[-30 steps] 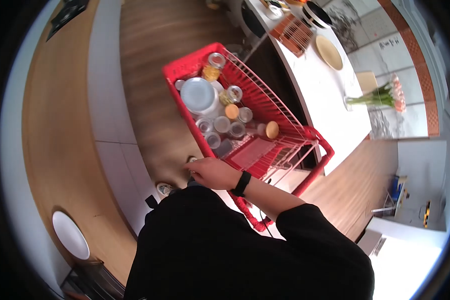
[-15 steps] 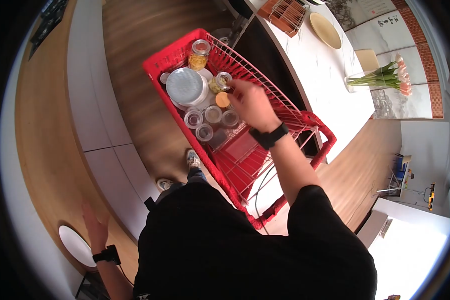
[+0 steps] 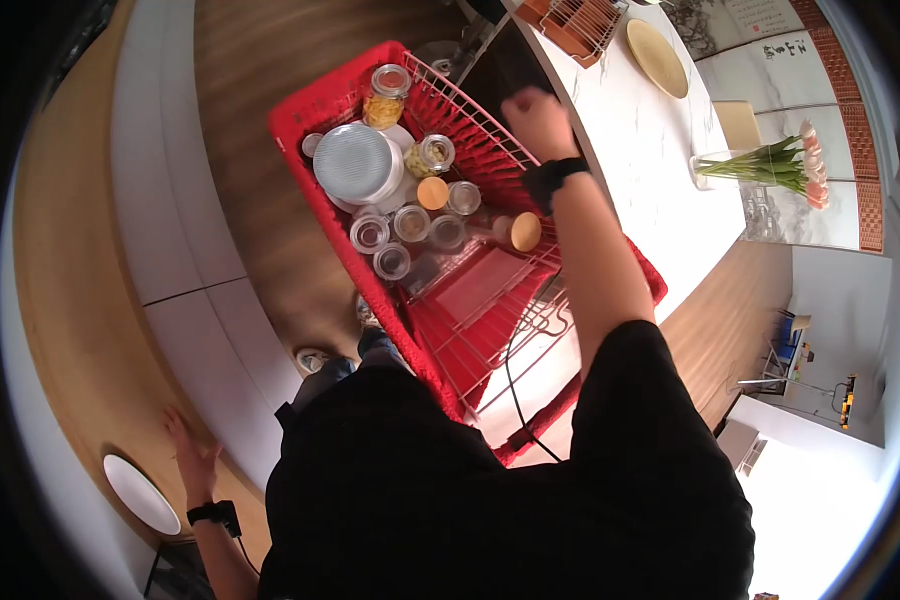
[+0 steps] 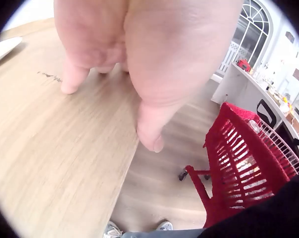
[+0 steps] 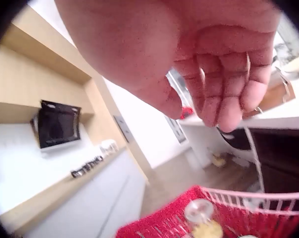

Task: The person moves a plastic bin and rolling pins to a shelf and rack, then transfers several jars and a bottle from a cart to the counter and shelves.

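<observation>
My left hand (image 3: 195,465) rests its fingertips on the wooden counter (image 3: 60,330), near its edge and beside a white plate (image 3: 140,495). In the left wrist view the thumb (image 4: 152,129) hangs over that edge. My right hand (image 3: 542,125) hovers over the side rim of the red shopping cart (image 3: 300,110), close to the white counter. Its palm and loosely bent fingers (image 5: 228,94) hold nothing. Inside the cart are a stack of plates or bowls (image 3: 355,165), a jar of yellow pasta (image 3: 385,108), a wooden-lidded jar (image 3: 525,232) and several glass jars (image 3: 370,233).
On the white marbled counter (image 3: 670,210) stand a wire rack on a brown tray (image 3: 580,30), an oval beige plate (image 3: 657,58) and pink tulips (image 3: 815,165) in a glass vase. A black cable (image 3: 515,385) runs down over the cart's handle end.
My right hand has moved from in front of me, over the jars, to the cart's far-side rim. My left hand has come into view at the wooden counter and stays there.
</observation>
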The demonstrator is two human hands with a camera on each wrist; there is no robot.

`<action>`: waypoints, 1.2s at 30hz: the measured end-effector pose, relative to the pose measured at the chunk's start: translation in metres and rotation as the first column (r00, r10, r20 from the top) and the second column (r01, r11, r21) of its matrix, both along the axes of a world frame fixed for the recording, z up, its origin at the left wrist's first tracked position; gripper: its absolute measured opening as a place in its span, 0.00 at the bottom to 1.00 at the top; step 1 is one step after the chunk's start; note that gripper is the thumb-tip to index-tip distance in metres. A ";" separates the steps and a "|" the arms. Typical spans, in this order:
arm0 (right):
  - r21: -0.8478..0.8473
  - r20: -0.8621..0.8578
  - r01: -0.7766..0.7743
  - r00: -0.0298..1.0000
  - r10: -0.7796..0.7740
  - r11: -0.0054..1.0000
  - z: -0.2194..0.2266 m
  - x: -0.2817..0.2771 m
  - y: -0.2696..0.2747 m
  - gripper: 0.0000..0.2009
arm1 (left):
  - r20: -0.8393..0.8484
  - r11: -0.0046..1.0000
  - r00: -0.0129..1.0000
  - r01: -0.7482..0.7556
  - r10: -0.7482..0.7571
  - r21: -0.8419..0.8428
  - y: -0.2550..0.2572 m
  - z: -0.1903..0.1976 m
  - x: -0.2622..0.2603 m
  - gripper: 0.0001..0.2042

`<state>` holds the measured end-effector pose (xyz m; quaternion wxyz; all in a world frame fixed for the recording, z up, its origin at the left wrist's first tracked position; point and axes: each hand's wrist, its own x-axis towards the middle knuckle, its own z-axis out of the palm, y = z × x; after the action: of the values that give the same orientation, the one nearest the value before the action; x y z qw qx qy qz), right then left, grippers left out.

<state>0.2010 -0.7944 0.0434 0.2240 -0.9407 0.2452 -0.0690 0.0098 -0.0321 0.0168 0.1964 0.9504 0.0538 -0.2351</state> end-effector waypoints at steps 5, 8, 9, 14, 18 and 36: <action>-0.100 -0.747 0.145 0.642 -0.170 0.984 -0.226 -0.062 -0.062 0.28 | -0.010 0.999 1.000 -0.016 0.016 0.038 -0.004 0.004 0.003 0.57; -0.124 -0.745 0.553 0.496 -0.445 0.824 -0.199 -0.103 -0.031 0.38 | -0.032 0.998 0.999 -0.028 0.030 0.056 -0.002 0.003 0.002 0.57; -0.180 -0.728 0.582 0.463 -0.505 0.793 -0.212 -0.110 -0.030 0.43 | -0.018 0.999 1.000 -0.024 0.025 0.045 -0.001 0.002 0.001 0.58; -0.166 -0.791 0.569 0.410 -0.454 0.805 -0.296 -0.133 -0.066 0.57 | -0.041 0.995 0.997 -0.062 0.066 0.081 -0.006 0.002 0.003 0.59; -0.025 -0.833 0.618 0.422 -0.359 0.786 -0.320 -0.140 -0.090 0.60 | -0.047 0.994 0.997 -0.048 0.053 0.100 -0.007 0.006 0.004 0.60; -0.134 -0.483 0.778 0.489 -0.726 0.614 -0.254 -0.120 -0.002 0.50 | -0.033 0.997 0.998 -0.057 0.059 0.060 -0.009 0.007 0.003 0.58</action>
<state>0.0806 -0.7968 -0.2109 0.1484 -0.7095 0.6823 0.0950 0.0125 -0.0411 0.0243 0.1741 0.9496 0.0917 -0.2442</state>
